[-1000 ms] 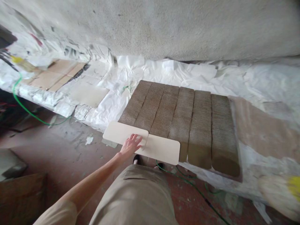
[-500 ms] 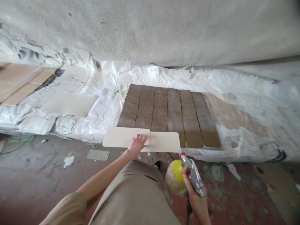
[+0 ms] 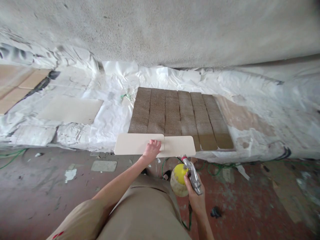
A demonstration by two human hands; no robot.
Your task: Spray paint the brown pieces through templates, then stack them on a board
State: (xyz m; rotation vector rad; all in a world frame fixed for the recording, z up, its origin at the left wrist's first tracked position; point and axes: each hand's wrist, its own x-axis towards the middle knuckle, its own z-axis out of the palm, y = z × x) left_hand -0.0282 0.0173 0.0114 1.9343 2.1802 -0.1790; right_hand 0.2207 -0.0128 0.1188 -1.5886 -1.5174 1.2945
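My left hand (image 3: 151, 149) lies flat, fingers spread, on a cream rounded board (image 3: 135, 143) that overlaps a second cream board (image 3: 180, 145). Both cover the near ends of several brown ribbed slabs (image 3: 175, 111) laid side by side on white plastic sheeting (image 3: 115, 113). My right hand (image 3: 193, 195) is closed round the metal handle of a spray gun (image 3: 192, 175) with a yellow cup (image 3: 180, 176), held low in front of the bench, its nozzle just below the right board.
A rough grey wall (image 3: 160, 30) rises behind the bench. A pale sheet (image 3: 71, 110) and cardboard pieces (image 3: 17, 88) lie to the left. Green hose (image 3: 215, 165) trails on the stained red floor (image 3: 50, 186), with scraps scattered about.
The right hand came into view with the spray gun and has risen toward the boards. The left hand stays on the cream board; the view has swung to the right.
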